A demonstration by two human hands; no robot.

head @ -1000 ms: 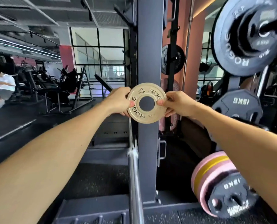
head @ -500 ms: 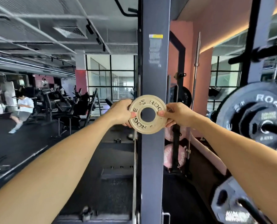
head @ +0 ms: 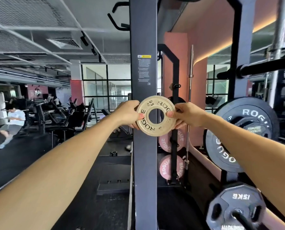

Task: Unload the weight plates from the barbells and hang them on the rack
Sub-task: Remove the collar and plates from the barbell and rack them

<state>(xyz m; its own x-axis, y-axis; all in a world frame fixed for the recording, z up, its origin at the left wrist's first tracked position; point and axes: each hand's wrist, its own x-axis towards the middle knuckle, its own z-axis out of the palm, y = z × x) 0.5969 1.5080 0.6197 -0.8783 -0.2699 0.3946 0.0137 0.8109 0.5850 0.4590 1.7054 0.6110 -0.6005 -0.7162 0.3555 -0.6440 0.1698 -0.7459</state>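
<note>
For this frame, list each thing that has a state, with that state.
small plate: off the bar, held upright in front of the rack upright
left hand: grips the plate's left edge
right hand: grips its right edge
large black plate: hung on a peg
pink plates: hung on the far rack

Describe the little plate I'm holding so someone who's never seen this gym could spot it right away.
Find the dark rack upright running top to bottom through the middle of the view. In front of it, the left hand and right hand pinch opposite edges of the small plate. Unlike the big black Rogue plate and the pink plates on the right, it is cream and marked 0.5 KG.
</note>
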